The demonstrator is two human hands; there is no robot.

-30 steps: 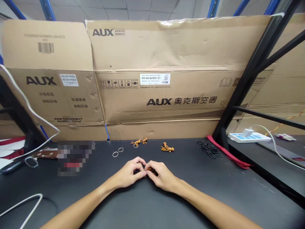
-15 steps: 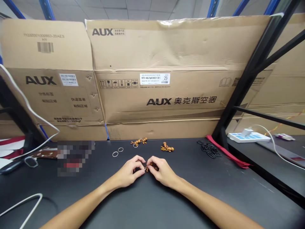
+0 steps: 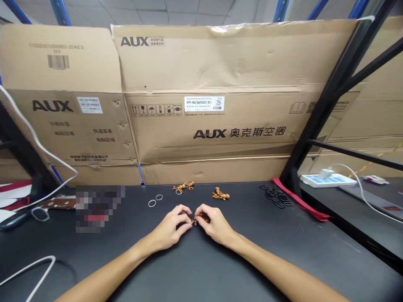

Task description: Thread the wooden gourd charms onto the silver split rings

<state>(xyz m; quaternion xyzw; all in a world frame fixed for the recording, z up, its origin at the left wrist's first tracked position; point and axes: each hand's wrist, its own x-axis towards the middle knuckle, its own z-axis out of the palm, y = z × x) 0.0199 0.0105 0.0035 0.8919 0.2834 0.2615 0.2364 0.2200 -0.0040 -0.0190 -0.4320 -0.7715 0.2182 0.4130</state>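
Low over the matte black tabletop [image 3: 201, 268], the left hand [image 3: 171, 230] and the right hand [image 3: 215, 227] met, each grip pinching one end of a small, knobbly brown bead charm [image 3: 197, 219]. Two thin, round metal rings [image 3: 152, 203] lay just beyond.

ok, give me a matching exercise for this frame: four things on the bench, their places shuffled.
Things:
1. metal rings
2. black rings pile
3. white power strip
4. small brown piece

Places:
A. on the side table at far right
B. where the fingertips of the left hand and right hand meet
C. beside the red strip
D. left of the two brown figures

Pairs: 1-D, 2-C, 3-A, 4-B.
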